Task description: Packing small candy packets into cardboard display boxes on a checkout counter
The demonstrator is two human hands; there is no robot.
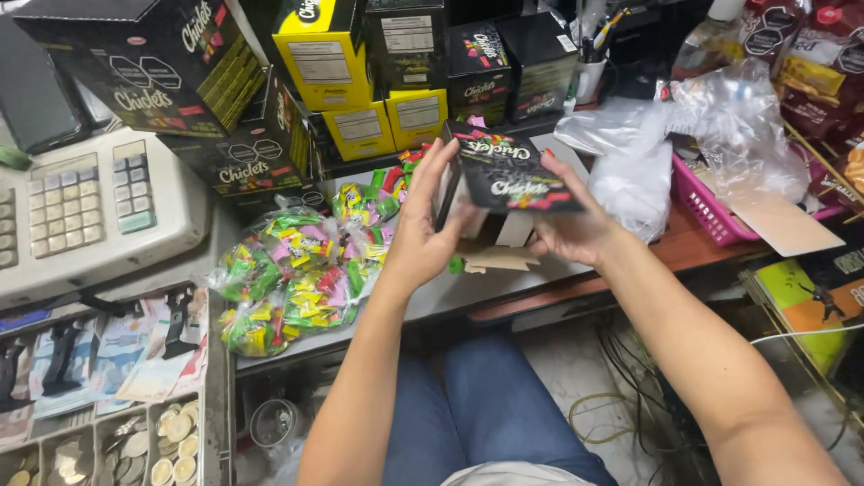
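Now both hands are up over the desk edge, and between them sits a small black carton [508,175] with bright lettering. I see my left hand [421,236] wrapped around its open left end, thumb and fingers clamped on the flap side, while my right hand [569,227] cups it from beneath and behind, fingers curled over the far edge — a firm two-handed hold. What is inside the carton I cannot tell; its mouth faces away from the camera.

Left of the carton lies a clear plastic bag [292,279] stuffed with small wrapped sweets in green, yellow and pink. Behind the carton, more cartons are stacked — black ones [153,63] and yellow ones [328,49]. Right of the carton, a pink basket [706,205] holds crumpled clear plastic. Far left of the carton stands a cash register [90,211], its open drawer [108,405] holding banknotes under clips and coins in compartments.
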